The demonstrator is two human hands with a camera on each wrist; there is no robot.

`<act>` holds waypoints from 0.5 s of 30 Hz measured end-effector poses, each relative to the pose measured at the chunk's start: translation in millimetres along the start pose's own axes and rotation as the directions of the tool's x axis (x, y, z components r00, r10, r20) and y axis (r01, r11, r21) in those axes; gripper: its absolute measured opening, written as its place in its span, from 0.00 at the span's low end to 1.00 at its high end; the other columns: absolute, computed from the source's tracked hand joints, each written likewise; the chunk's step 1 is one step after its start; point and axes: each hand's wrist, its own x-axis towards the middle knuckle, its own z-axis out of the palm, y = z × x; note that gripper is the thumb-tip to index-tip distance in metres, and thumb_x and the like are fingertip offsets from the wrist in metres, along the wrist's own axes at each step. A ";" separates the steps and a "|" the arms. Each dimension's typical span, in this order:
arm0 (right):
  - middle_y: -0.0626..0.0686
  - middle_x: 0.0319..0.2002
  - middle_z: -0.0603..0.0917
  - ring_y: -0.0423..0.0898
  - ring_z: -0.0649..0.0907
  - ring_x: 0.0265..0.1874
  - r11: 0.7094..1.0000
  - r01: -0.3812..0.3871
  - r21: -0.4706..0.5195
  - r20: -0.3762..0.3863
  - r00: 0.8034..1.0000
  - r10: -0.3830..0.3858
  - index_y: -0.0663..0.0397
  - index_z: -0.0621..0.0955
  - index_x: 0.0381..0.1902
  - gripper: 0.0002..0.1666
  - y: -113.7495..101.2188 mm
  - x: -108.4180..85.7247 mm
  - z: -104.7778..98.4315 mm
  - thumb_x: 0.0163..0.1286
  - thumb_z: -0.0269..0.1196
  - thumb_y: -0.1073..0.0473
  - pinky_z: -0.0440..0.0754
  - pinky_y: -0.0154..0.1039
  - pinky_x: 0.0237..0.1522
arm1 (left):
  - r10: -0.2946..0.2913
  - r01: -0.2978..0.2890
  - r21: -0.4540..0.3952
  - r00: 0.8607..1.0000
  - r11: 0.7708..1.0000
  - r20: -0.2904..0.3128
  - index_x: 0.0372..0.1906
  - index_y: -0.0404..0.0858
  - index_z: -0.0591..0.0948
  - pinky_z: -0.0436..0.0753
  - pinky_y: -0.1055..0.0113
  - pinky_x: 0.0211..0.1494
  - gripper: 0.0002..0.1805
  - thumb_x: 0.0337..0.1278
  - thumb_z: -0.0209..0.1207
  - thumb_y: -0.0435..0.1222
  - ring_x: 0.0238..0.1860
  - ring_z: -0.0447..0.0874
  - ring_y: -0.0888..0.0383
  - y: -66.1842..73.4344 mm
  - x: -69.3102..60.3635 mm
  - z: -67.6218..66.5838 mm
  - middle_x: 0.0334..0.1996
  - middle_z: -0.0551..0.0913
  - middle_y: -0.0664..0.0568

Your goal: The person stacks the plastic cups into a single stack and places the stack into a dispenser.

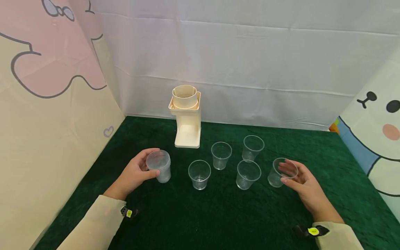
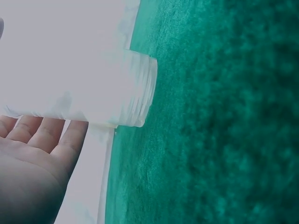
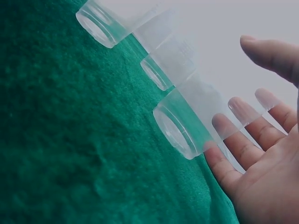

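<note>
My left hand (image 1: 137, 172) grips a stack of nested clear cups (image 1: 163, 170) at the left, thumb on the near side; the left wrist view shows the fingers of that hand (image 2: 42, 154) behind the stack (image 2: 135, 88). At the right, my right hand (image 1: 307, 187) is around a single clear cup (image 1: 275, 176), thumb at the near side and fingers behind it. In the right wrist view the hand's (image 3: 266, 154) fingers look fairly straight along the cup (image 3: 180, 128). Between the hands stand several upright clear cups, among them one (image 1: 199, 176) nearest the left hand.
A cream stand (image 1: 188, 130) with a round holder (image 1: 184, 99) on top is at the back, left of centre. Single cups stand at centre (image 1: 221, 158), farther back (image 1: 251, 149) and nearer (image 1: 247, 177). Green cloth (image 1: 193, 222) covers the table; a white curtain (image 1: 234, 62) hangs behind.
</note>
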 end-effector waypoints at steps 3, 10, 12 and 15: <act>0.43 0.65 0.76 0.35 0.76 0.61 1.000 0.007 0.004 0.001 1.000 -0.007 0.53 0.64 0.74 0.33 0.8 -0.1 0.5 0.76 0.61 0.68 0.77 0.26 0.52 | -0.016 0.016 0.005 1.000 1.000 -0.001 0.75 0.43 0.66 0.78 0.66 0.61 0.38 0.63 0.69 0.33 0.65 0.72 0.41 1.9 0.2 0.2 0.69 0.70 0.44; 0.43 0.64 0.77 0.35 0.77 0.61 1.000 0.023 0.014 0.001 1.000 -0.023 0.54 0.65 0.74 0.32 2.8 -0.1 0.9 0.76 0.61 0.69 0.76 0.26 0.52 | -0.030 0.030 0.024 1.000 0.999 -0.009 0.75 0.42 0.65 0.77 0.67 0.61 0.39 0.63 0.69 0.34 0.66 0.72 0.41 6.0 1.9 0.3 0.70 0.69 0.44; 0.43 0.64 0.77 0.35 0.77 0.61 0.999 0.029 0.014 0.001 1.000 -0.029 0.54 0.65 0.74 0.32 3.7 0.0 0.9 0.76 0.61 0.69 0.76 0.26 0.53 | -0.022 0.023 0.028 1.000 0.999 -0.009 0.75 0.41 0.65 0.77 0.68 0.61 0.38 0.64 0.69 0.34 0.65 0.72 0.41 8.1 2.3 0.4 0.70 0.69 0.43; 0.44 0.64 0.78 0.35 0.77 0.61 0.999 0.033 0.032 0.003 0.999 -0.033 0.54 0.65 0.74 0.32 5.4 -0.4 0.3 0.76 0.60 0.69 0.76 0.26 0.53 | -0.015 0.015 0.028 1.000 0.999 -0.008 0.75 0.42 0.66 0.78 0.68 0.59 0.38 0.64 0.69 0.33 0.64 0.73 0.41 11.8 3.6 1.2 0.70 0.70 0.43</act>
